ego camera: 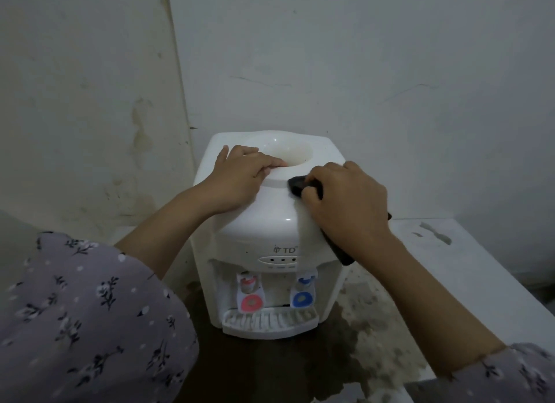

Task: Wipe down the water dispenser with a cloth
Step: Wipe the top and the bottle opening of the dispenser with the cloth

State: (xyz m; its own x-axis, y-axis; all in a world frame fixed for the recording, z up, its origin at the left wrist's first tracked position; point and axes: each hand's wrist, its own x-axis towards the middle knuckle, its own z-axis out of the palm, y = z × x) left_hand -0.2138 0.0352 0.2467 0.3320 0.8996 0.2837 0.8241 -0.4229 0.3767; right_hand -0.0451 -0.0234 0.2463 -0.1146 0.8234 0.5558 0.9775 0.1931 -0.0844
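Observation:
A white tabletop water dispenser (264, 222) stands in the middle of the view, with a round bottle well on top, a red tap and a blue tap below, and a drip tray at its foot. My left hand (237, 177) rests on the top left of the dispenser, fingers curled over the rim of the well. My right hand (345, 201) grips a dark cloth (298, 186) and presses it against the top right front of the dispenser. Most of the cloth is hidden under the hand; one end hangs down the right side.
The dispenser sits on a stained, wet-looking counter (375, 312) in a corner. White walls (360, 72) stand close behind and to the left. A paler ledge (450, 252) extends to the right. My floral sleeves fill the bottom corners.

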